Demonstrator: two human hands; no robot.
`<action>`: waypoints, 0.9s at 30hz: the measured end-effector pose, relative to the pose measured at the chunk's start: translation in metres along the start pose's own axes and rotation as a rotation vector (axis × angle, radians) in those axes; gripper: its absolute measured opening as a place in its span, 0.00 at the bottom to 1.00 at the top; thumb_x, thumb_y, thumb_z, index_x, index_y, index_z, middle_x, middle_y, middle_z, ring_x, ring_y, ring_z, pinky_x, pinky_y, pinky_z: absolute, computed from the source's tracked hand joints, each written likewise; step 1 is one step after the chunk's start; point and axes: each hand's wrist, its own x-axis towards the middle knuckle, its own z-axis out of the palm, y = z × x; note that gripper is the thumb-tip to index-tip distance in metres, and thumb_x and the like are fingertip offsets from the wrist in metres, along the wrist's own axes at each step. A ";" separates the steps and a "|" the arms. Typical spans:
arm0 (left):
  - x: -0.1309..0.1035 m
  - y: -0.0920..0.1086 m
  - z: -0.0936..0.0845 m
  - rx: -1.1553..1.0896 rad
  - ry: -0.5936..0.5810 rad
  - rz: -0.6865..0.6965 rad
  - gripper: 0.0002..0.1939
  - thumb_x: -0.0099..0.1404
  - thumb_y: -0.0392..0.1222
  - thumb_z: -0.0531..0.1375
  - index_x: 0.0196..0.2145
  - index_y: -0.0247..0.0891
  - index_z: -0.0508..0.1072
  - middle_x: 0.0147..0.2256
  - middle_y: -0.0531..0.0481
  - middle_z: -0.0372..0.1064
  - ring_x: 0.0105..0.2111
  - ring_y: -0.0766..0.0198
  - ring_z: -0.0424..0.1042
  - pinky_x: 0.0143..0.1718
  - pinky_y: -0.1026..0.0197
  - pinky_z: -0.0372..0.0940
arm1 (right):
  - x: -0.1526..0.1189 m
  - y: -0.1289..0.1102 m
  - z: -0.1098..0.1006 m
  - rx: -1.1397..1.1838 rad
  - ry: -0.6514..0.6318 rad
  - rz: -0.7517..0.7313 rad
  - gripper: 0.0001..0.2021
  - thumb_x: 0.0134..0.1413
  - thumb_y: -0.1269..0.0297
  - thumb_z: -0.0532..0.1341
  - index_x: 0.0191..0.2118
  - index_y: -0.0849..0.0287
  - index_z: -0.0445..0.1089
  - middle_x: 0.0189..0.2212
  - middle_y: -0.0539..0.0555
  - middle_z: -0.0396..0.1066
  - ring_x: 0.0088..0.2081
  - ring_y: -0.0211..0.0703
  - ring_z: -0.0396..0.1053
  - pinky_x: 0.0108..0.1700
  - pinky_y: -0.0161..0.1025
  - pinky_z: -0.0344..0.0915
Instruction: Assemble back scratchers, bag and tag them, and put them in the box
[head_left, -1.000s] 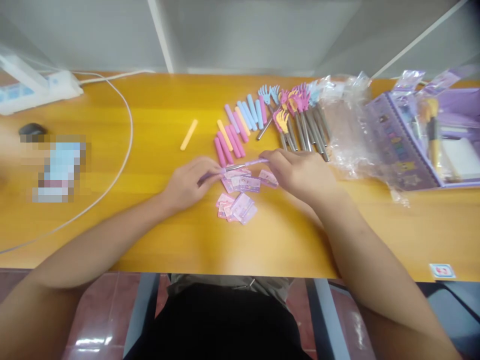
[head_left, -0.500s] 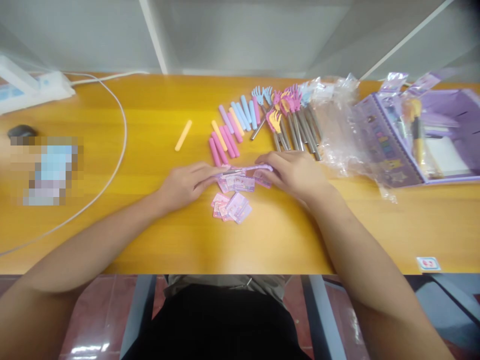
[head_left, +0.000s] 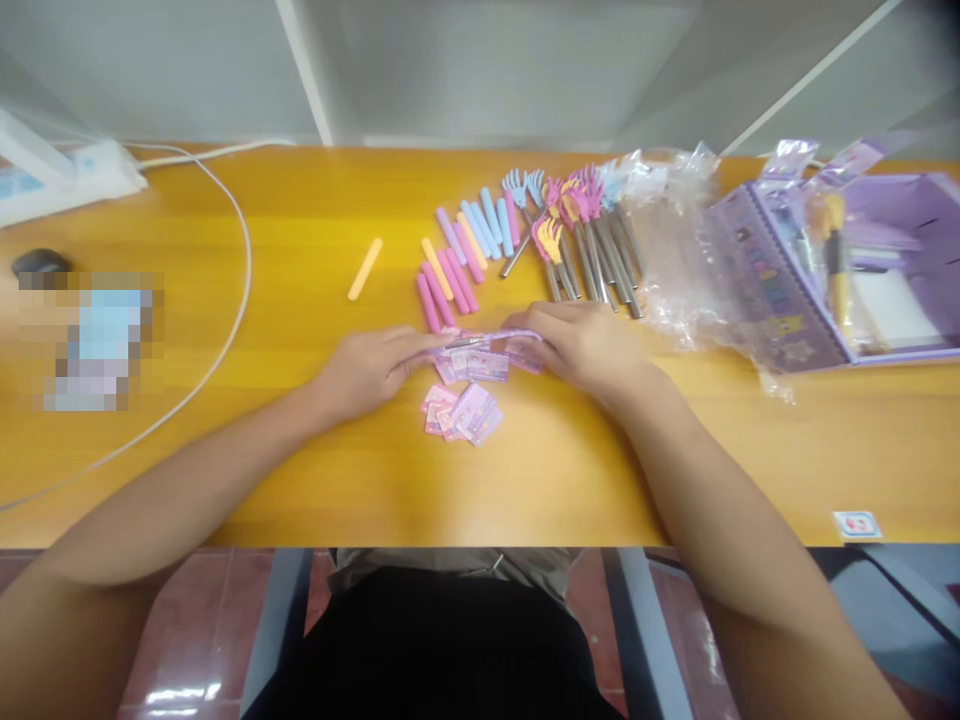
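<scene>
Between both hands is a thin purple card (head_left: 517, 333), seen nearly edge-on, with a short silver metal rod (head_left: 465, 342) along its left part. My left hand (head_left: 375, 368) pinches the left end, its fingers stretched along the rod. At the right end, my right hand (head_left: 581, 340) is closed on the card, the fingertips curled over it. Whether card and rod are joined I cannot tell. Just below lie printed purple cards (head_left: 487, 367). Nearer to me is a small fanned pile of pink and purple cards (head_left: 476, 412).
Pink, blue, yellow and purple tubes (head_left: 457, 280) lie beyond my hands, with one yellow tube (head_left: 365, 269) apart. Back scratchers (head_left: 592, 240) with metal handles are heaped beside clear plastic bags (head_left: 682, 260). A purple box (head_left: 795, 290) stands right; a white cable (head_left: 244, 280) curves left.
My right fingers have shifted slightly left along the purple card. The left hand and the card piles stay practically where they were.
</scene>
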 end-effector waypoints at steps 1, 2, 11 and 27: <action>0.000 0.000 0.000 0.005 0.004 0.003 0.21 0.86 0.49 0.54 0.67 0.45 0.79 0.48 0.45 0.84 0.46 0.59 0.82 0.49 0.60 0.74 | 0.000 0.001 0.000 -0.005 -0.003 0.001 0.18 0.83 0.54 0.52 0.52 0.54 0.78 0.42 0.56 0.84 0.37 0.46 0.79 0.39 0.42 0.65; 0.000 0.000 0.000 0.010 0.009 0.004 0.21 0.86 0.48 0.54 0.67 0.46 0.79 0.47 0.45 0.84 0.46 0.59 0.82 0.47 0.60 0.73 | 0.000 0.002 0.000 -0.012 -0.004 0.004 0.19 0.83 0.53 0.52 0.53 0.54 0.79 0.42 0.56 0.84 0.37 0.46 0.79 0.40 0.42 0.65; 0.008 -0.006 0.000 -0.010 0.122 0.002 0.20 0.86 0.48 0.55 0.64 0.42 0.80 0.51 0.44 0.85 0.50 0.57 0.83 0.53 0.58 0.75 | -0.003 0.018 -0.002 -0.140 0.120 0.170 0.17 0.79 0.54 0.56 0.52 0.52 0.82 0.41 0.56 0.85 0.38 0.50 0.78 0.42 0.44 0.65; 0.014 -0.018 -0.010 -0.019 0.109 -0.071 0.21 0.85 0.47 0.54 0.65 0.45 0.81 0.57 0.44 0.84 0.55 0.54 0.83 0.59 0.54 0.74 | -0.068 0.112 -0.051 -0.073 0.377 0.650 0.22 0.54 0.76 0.56 0.46 0.55 0.84 0.30 0.57 0.81 0.26 0.48 0.72 0.39 0.46 0.69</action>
